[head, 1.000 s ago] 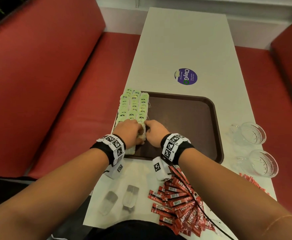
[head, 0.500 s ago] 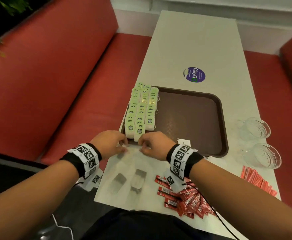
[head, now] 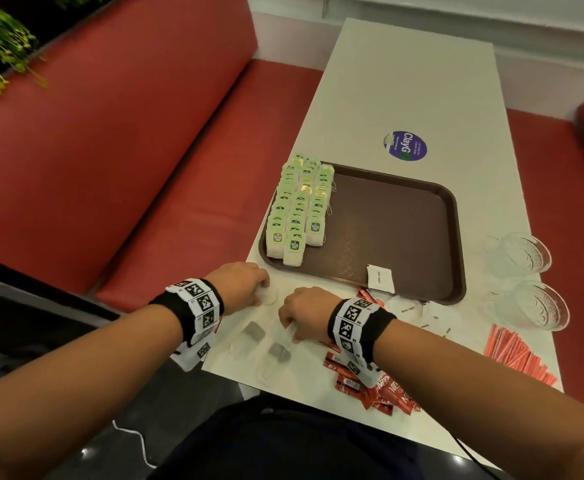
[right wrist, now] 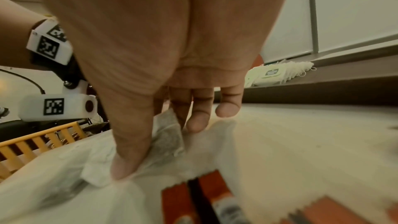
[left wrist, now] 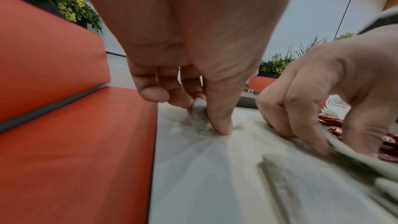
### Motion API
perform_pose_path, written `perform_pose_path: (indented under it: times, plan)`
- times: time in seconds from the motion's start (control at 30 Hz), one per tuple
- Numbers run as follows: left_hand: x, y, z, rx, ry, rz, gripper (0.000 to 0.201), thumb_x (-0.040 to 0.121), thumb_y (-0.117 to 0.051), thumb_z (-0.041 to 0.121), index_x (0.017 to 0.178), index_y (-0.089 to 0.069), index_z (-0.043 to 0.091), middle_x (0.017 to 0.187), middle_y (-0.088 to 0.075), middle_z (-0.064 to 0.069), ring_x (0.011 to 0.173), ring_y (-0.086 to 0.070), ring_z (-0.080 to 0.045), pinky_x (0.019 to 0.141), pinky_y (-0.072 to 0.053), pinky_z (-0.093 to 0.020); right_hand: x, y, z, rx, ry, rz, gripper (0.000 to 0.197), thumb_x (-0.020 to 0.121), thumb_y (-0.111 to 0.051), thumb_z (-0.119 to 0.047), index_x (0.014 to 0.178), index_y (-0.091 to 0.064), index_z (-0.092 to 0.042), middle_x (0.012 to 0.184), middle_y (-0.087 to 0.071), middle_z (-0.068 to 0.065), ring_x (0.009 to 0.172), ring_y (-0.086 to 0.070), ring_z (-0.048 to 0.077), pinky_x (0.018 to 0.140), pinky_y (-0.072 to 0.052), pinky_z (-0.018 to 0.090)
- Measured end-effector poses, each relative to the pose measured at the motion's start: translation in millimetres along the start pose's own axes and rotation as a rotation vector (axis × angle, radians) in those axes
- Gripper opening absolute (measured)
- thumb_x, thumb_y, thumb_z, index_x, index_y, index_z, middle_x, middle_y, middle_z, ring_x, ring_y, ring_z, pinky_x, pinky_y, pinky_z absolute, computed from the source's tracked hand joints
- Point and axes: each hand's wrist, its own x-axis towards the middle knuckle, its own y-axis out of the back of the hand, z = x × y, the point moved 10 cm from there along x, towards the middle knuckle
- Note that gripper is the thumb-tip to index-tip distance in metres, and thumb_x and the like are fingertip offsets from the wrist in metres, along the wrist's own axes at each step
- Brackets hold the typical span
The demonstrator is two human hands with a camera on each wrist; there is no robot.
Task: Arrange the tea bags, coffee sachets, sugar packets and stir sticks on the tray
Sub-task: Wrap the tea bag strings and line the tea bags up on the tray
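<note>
Your head camera looks steeply down and forward along the white table, taking in both forearms and the brown tray ahead. Your left wrist camera sits just above the tabletop, facing along the left hand; your right wrist camera does likewise behind the right hand. All three share the table's near edge; the left wrist view also catches the right hand.

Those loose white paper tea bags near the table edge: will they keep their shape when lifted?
Probably not. The white paper tea bag pinched by the right hand looks thin and crumpled, so likely floppy and light. The one under the left hand bunches too. Its paper may tear if pulled hard.
</note>
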Motion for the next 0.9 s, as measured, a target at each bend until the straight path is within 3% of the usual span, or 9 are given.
perform_pose_path:
  times: [0.1, 0.2, 0.37, 0.5, 0.6, 0.63, 0.73, 0.83, 0.9]
  plan:
    - [0.4, 2.3, 0.0, 0.008, -0.022, 0.009, 0.026, 0.088, -0.07, 0.034, 0.111, -0.062, 0.023, 0.112, -0.052, 0.003, 0.101, -0.055, -0.02, 0.075, -0.039, -0.029, -3.9, 4.3, 11.5, 0.079, -0.061, 0.026, 0.031, 0.088, -0.07, -0.025, 0.118, -0.064, -0.021, 0.113, -0.066, 0.005, 0.105, -0.058, 0.026, 0.084, -0.044, 0.032]
    - [0.4, 14.7, 2.3, -0.042, -0.049, 0.058, 0.02, 0.087, -0.071, 0.033, 0.103, -0.065, 0.024, 0.109, -0.053, 0.007, 0.094, -0.054, -0.016, 0.076, -0.044, -0.03, -12.6, 9.6, 23.9, 0.147, -0.105, 0.038, 0.031, 0.091, -0.065, -0.017, 0.122, -0.065, -0.019, 0.119, -0.067, 0.005, 0.109, -0.059, 0.026, 0.086, -0.045, 0.03]
    - [-0.7, 42.7, -1.4, -0.263, -0.051, 0.168, 0.013, 0.093, -0.064, 0.038, 0.097, -0.066, 0.026, 0.084, -0.066, 0.01, 0.078, -0.06, -0.014, 0.075, -0.052, -0.036, -32.8, 34.9, 49.0, 0.312, -0.181, 0.165, 0.03, 0.092, -0.048, 0.001, 0.11, -0.065, -0.015, 0.11, -0.061, 0.004, 0.096, -0.056, 0.023, 0.078, -0.04, 0.026]
    - [0.3, 61.9, 14.1, -0.401, -0.114, 0.227, 0.012, 0.102, -0.051, 0.026, 0.093, -0.057, 0.022, 0.088, -0.064, 0.002, 0.081, -0.059, -0.021, 0.074, -0.048, -0.035, -48.1, 49.6, 63.4, 0.553, -0.233, 0.264, 0.017, 0.098, -0.04, -0.01, 0.109, -0.052, -0.012, 0.102, -0.059, 0.007, 0.093, -0.055, 0.026, 0.076, -0.043, 0.032]
    - [4.9, 71.3, 25.4, -0.506, -0.145, 0.22, 0.023, 0.104, -0.046, 0.023, 0.126, -0.05, 0.023, 0.106, -0.067, 0.001, 0.095, -0.061, -0.018, 0.084, -0.05, -0.035, -58.1, 70.4, 69.1, 0.663, -0.237, 0.407, 0.018, 0.097, -0.05, -0.021, 0.112, -0.052, -0.012, 0.099, -0.058, 0.005, 0.088, -0.054, 0.023, 0.069, -0.042, 0.03]
    - [5.9, 74.4, 31.1, -0.536, -0.156, 0.209, 0.026, 0.104, -0.045, 0.022, 0.13, -0.045, 0.022, 0.102, -0.068, -0.002, 0.091, -0.061, -0.017, 0.082, -0.05, -0.036, -60.4, 78.2, 71.2, 0.672, -0.232, 0.464, 0.023, 0.092, -0.058, -0.022, 0.113, -0.052, -0.016, 0.099, -0.059, 0.003, 0.086, -0.055, 0.022, 0.068, -0.043, 0.03]
    - [7.6, 82.6, 53.2, -0.612, -0.232, 0.167, 0.021, 0.104, -0.047, 0.017, 0.117, -0.035, 0.028, 0.085, -0.068, -0.013, 0.066, -0.051, -0.014, 0.067, -0.046, -0.038, -64.5, 97.2, 74.7, 0.739, -0.159, 0.596, 0.034, 0.084, -0.068, -0.019, 0.114, -0.051, -0.023, 0.096, -0.064, 0.006, 0.083, -0.059, 0.024, 0.073, -0.049, 0.036]
    - [11.1, 84.4, 57.4, -0.663, -0.245, 0.152, 0.021, 0.1, -0.051, 0.034, 0.106, -0.032, 0.042, 0.086, -0.069, -0.015, 0.064, -0.051, -0.017, 0.062, -0.046, -0.044, -66.4, 106.8, 79.3, 0.831, -0.098, 0.674, 0.023, 0.089, -0.07, -0.018, 0.109, -0.06, -0.022, 0.089, -0.067, -0.001, 0.074, -0.058, 0.013, 0.07, -0.048, 0.026]
    - [14.4, 85.9, 54.0, -0.691, -0.219, 0.167, 0.019, 0.096, -0.052, 0.046, 0.102, -0.034, 0.044, 0.086, -0.07, -0.011, 0.064, -0.052, -0.017, 0.06, -0.045, -0.043, -66.8, 109.3, 83.6, 0.862, -0.1, 0.69, 0.015, 0.09, -0.072, -0.023, 0.103, -0.065, -0.021, 0.085, -0.067, -0.003, 0.071, -0.055, 0.008, 0.069, -0.046, 0.026]
